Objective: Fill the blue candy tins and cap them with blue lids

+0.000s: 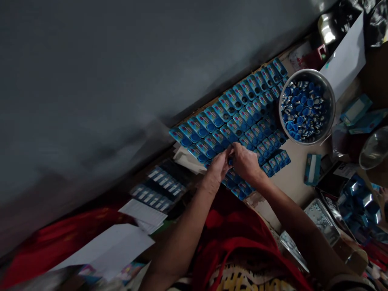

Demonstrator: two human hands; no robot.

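Note:
My left hand [218, 165] and my right hand [245, 162] meet over rows of small blue printed packs [232, 100] with round blue or dark spots at their lower ends. Both hands are closed, fingertips pressed together. A bit of blue shows between them, but whether it is a held piece or a pack below is unclear. To the right of the rows stands a round metal bowl [332, 106] holding many small blue and silver caps [303, 107].
A grey wall [121, 60] borders the table's far side. At left lie a tray of small boxes [159, 184] and white sheets [121, 246]. Blue boxes [312, 169], a clear plastic container [323, 218] and a glass-like bowl [376, 149] crowd the right.

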